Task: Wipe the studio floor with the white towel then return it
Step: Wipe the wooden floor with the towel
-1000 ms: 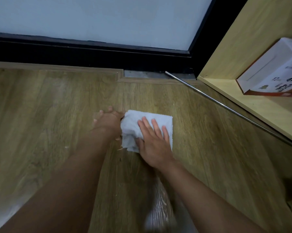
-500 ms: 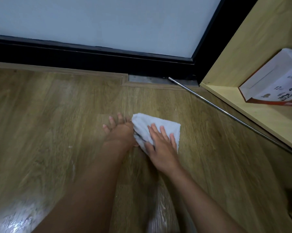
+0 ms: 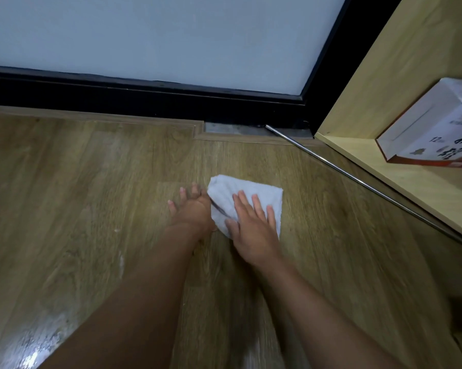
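right hand (image 3: 252,230) pressed flat, fingers spread, on the white towel (image 3: 247,199) on the wood floor (image 3: 91,182), left hand (image 3: 191,211) spread flat touching the towel's left edge

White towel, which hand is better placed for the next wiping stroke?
Likely right. The right hand lies flat on the white towel, fingers spread; the left hand rests on the floor beside it.

A white towel (image 3: 224,195) and a thin metal rod (image 3: 357,179) are being borne by the wood-grain floor (image 3: 91,195); a white printed box (image 3: 432,129) is being carried by the pale shelf (image 3: 424,187).
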Demonstrator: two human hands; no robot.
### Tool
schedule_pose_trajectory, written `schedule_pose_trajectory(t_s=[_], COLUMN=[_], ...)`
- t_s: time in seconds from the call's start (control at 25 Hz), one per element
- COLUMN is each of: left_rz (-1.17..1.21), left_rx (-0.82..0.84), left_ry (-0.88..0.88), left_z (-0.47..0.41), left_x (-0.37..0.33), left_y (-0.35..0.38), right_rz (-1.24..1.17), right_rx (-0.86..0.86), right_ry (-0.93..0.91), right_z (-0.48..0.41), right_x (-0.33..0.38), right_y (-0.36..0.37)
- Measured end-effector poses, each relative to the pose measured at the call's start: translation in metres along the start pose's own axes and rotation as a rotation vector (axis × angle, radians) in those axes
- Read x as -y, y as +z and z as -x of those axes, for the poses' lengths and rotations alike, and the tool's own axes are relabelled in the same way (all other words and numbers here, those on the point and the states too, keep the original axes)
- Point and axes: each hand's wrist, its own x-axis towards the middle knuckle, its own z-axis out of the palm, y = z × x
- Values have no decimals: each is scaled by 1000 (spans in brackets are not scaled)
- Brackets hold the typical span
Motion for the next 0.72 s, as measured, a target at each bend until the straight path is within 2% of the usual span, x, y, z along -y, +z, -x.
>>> schedule_pose_trajectory(t_s=[0.12, 0.4, 0.6, 0.72], left_rz=[-18, -78, -116, -107], left_rx=[21, -88, -176, -192], left_ry=[-7, 57, 88, 123], left_z=[-2, 13, 17, 11], left_x=[-4, 3, 6, 11], left_y=[3, 17, 34, 38], right_rz=[8, 48, 44, 92], right_rx=[-19, 175, 32, 70], right_ry=[12, 123, 36, 47], right_z=[26, -59, 35, 60], right_x=[-8, 2, -18, -34], right_y=[7, -18, -7, -10])
